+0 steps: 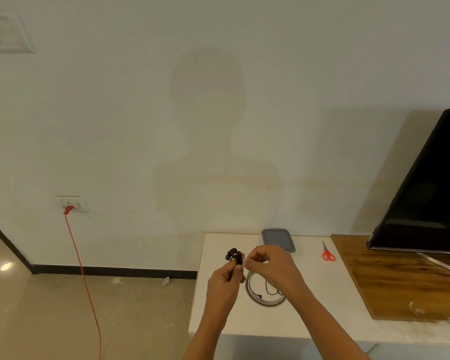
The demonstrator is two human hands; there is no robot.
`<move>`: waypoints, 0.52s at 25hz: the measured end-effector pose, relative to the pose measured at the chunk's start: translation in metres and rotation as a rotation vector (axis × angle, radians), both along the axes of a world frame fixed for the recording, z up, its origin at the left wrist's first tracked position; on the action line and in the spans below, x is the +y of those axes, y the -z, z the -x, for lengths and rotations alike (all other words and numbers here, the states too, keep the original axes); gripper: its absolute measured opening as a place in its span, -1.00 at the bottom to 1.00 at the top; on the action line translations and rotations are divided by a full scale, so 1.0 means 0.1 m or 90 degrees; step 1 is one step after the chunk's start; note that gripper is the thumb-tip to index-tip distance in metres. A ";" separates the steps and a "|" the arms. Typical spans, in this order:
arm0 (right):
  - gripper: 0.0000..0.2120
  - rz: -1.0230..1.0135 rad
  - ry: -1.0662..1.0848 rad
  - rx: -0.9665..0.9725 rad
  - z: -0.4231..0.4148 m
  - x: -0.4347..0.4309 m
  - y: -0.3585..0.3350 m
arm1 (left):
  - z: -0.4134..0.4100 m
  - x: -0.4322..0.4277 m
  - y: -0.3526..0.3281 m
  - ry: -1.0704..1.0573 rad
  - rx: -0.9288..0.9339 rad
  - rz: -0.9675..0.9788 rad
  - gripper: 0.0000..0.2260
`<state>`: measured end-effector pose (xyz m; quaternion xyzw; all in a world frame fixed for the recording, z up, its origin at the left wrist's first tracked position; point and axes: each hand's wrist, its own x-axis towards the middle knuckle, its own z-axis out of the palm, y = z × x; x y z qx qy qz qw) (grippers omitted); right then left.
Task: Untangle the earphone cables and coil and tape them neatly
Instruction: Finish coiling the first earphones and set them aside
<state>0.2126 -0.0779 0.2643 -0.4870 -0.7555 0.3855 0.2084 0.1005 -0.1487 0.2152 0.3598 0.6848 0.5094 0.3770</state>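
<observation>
My left hand (pixel 225 279) grips a small black coiled earphone bundle (pixel 234 255) and holds it above the white table (pixel 218 318). My right hand (pixel 269 266) is right beside the bundle, its fingertips pinched on a small pale piece that looks like tape. Below my hands a roll of tape (pixel 265 301) lies flat on the table. A thin black earphone cable (pixel 269 291) lies loosely inside the roll's ring, partly hidden by my right wrist.
Red-handled scissors (pixel 328 253) lie at the table's back right. A grey lidded container (pixel 278 240) sits by the wall. A black TV (pixel 431 193) stands on a wooden board (pixel 400 281) at right. A red cord (pixel 85 276) hangs from a wall socket at left.
</observation>
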 end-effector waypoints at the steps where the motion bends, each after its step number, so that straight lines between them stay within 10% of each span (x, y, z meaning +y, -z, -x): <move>1: -0.91 -0.010 0.005 -0.002 0.01 0.00 0.00 | -0.01 0.01 0.00 -0.013 0.045 0.007 -0.78; 13: -0.84 0.011 0.097 -0.055 0.14 -0.01 0.09 | -0.15 0.08 -0.04 -0.077 0.216 -0.015 -0.81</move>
